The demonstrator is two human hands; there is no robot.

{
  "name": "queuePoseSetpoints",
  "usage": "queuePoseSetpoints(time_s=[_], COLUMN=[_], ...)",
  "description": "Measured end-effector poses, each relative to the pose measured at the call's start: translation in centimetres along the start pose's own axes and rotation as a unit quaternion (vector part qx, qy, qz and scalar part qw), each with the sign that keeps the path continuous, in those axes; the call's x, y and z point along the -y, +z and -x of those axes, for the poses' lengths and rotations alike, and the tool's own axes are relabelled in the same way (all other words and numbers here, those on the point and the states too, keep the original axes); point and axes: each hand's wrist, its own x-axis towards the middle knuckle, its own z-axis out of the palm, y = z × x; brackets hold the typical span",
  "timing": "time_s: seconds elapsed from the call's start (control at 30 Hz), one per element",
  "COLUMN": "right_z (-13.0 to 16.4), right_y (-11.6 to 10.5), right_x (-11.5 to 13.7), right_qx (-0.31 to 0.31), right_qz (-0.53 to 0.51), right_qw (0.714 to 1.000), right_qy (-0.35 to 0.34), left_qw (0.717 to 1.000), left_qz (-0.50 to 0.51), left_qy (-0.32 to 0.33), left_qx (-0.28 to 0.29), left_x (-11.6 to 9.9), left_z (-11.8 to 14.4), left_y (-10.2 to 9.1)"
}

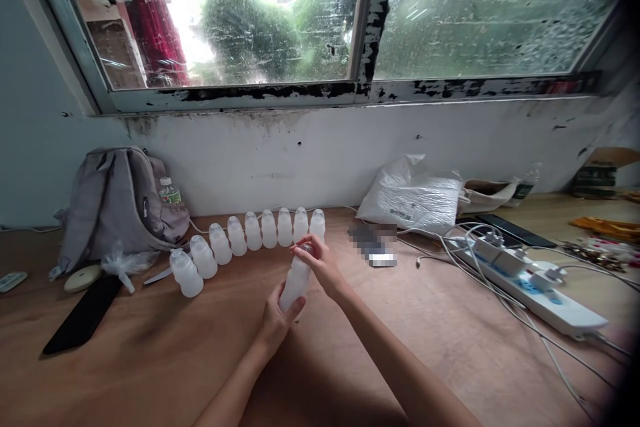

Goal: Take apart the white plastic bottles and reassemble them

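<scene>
Left hand (277, 320) clasps the bottle (295, 283) at its base, steadying it above the table (150, 360). Right hand (320, 263) pinches its top, grip closed there. Nine like bottles (253, 232) stand in a row behind.

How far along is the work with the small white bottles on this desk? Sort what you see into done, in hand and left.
Done: nine small bottles stand in a curved row on the wooden desk. In hand: the left hand holds one more bottle by its base while the right hand has its grip at the top. Left: no other loose bottles show; the white plastic bag hides its contents.
</scene>
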Motion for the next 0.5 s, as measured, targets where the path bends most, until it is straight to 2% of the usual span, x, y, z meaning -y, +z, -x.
queuePoseSetpoints(time_s=[0.1,0.2,0.37,0.5], right_z=[0.1,0.0,-0.3,-0.3], right_y=[0.8,0.9,0.8,1.0], right_x=[-0.9,-1.8,-2.3,-2.3], right_qx=[-0.017,-0.051,-0.07,-0.072], right_qz=[-0.115,-0.173,-0.214,-0.246], right_qw=[0.991,0.977,0.966,0.959], right_qy=[0.068,0.115,0.123,0.119], left_qw=[0.995,0.981,0.946,0.892], left_qz=[0.072,0.161,0.262,0.37], left_qy=[-0.065,-0.104,-0.185,-0.251], left_qx=[0.032,0.042,0.041,0.066], left_x=[-0.6,-0.8,-1.0,-0.7], left_z=[0.6,1.0,0.8,0.5], left_y=[0.7,1.2,1.2,0.5])
